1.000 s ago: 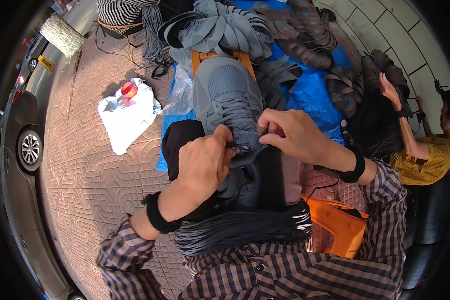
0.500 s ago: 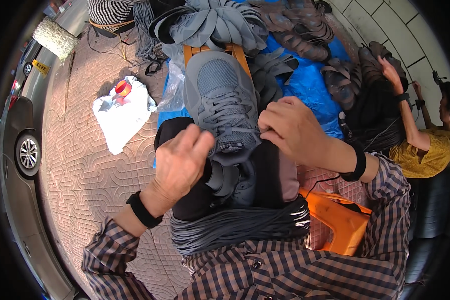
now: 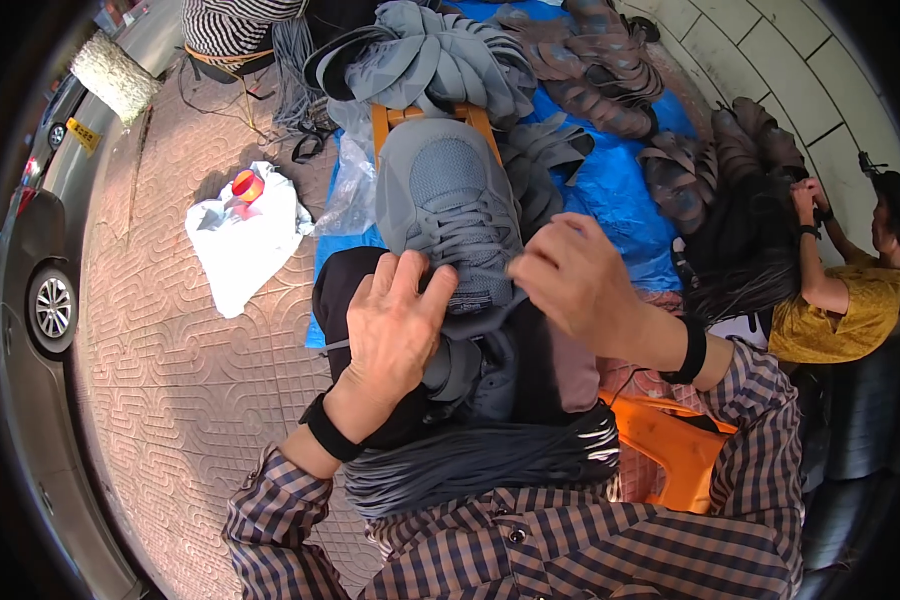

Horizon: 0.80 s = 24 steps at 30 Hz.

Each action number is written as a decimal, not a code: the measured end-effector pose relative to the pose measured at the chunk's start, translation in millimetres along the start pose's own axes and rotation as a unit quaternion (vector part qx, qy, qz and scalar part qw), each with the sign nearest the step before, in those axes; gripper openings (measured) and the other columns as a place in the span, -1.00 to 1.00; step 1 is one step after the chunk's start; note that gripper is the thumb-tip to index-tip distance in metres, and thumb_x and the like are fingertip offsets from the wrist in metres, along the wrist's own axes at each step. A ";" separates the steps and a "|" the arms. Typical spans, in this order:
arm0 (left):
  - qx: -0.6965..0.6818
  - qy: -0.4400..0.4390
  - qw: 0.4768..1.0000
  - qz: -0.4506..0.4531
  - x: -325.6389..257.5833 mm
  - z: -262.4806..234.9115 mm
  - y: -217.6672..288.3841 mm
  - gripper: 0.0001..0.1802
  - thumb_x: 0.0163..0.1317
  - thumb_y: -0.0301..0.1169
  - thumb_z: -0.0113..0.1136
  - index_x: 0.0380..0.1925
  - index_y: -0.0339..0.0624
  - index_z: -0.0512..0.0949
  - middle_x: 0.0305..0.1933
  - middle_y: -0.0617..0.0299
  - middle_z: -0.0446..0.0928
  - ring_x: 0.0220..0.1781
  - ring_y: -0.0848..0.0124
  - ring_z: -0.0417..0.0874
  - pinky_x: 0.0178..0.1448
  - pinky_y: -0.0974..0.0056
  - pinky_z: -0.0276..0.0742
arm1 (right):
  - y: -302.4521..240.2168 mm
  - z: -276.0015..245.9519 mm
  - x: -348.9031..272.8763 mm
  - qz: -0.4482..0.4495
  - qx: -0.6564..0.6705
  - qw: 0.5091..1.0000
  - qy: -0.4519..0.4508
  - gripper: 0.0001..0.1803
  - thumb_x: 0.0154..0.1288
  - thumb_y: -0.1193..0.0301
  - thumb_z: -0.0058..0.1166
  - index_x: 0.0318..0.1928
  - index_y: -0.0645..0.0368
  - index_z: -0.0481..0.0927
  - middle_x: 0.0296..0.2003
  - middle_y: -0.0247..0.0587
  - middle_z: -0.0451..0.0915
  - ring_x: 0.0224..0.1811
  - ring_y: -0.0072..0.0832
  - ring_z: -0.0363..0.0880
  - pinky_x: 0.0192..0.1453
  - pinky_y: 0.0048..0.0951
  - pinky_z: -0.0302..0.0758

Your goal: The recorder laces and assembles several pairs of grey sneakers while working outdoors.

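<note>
A: Where is the shoe now?

B: I see the grey sneaker [image 3: 450,215] in the middle of the frame, a little above center. Its toe points up toward the orange stool [image 3: 390,118].

A: And the hands?

B: The left hand [image 3: 395,330] lies open on the heel end of the sneaker, fingers spread and touching the collar. The right hand [image 3: 570,280] is just beside it on the right, fingers pinched together on a grey lace [image 3: 490,312].

A: What is around?

B: A bundle of grey laces [image 3: 480,462] lies across the lap, below the hands. A blue tarp [image 3: 610,190] with grey shoe uppers [image 3: 440,50] is at the top. A white bag [image 3: 240,245] lies on the paving at upper left. Another person in a yellow shirt [image 3: 840,315] is at the right edge.
</note>
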<state>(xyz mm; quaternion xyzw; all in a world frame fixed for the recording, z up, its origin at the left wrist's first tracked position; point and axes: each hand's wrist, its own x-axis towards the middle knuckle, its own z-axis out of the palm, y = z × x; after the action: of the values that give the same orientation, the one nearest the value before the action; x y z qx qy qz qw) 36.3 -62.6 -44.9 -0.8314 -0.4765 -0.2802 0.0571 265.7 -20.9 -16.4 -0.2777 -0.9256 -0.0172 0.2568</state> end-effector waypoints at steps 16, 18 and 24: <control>-0.082 0.009 0.990 -0.116 -3.6 -11.0 21.8 -0.59 0.02 -0.61 0.21 -0.07 -0.13 0.50 -0.18 0.09 0.44 -0.21 0.09 0.58 -0.22 0.10 0.53 | -1.4 8.3 27.1 -0.038 -0.021 0.997 -0.058 -0.92 0.08 0.44 0.09 -0.40 0.16 0.54 -0.35 -0.23 0.38 -0.23 -0.30 0.46 -0.12 -0.31 0.34; -0.117 -0.003 0.979 -0.167 -11.5 -13.0 29.3 -0.61 0.06 -0.60 0.21 -0.06 -0.13 0.50 -0.17 0.08 0.44 -0.26 0.08 0.58 -0.25 0.10 0.53 | 11.8 2.5 27.8 0.062 0.191 0.972 -0.127 -0.94 0.08 0.47 0.13 -0.40 0.16 0.54 -0.37 -0.24 0.39 -0.28 -0.29 0.47 -0.19 -0.32 0.38; -0.019 -0.019 0.995 -0.095 -16.9 -20.9 17.4 -0.90 0.19 -0.52 0.23 -0.29 -0.16 0.54 -0.42 0.18 0.48 -0.39 0.14 0.58 -0.38 0.18 0.49 | 15.6 4.9 28.9 0.147 0.268 0.937 -0.170 -0.90 0.12 0.46 0.18 -0.40 0.17 0.52 -0.42 -0.22 0.37 -0.37 -0.34 0.42 -0.25 -0.36 0.37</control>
<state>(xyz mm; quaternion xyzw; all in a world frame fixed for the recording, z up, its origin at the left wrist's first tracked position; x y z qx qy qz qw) 35.5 -92.5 -33.2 -0.7881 -0.5491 -0.2780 0.0051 250.9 7.7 -8.4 -0.3303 -0.8747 0.3164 0.1601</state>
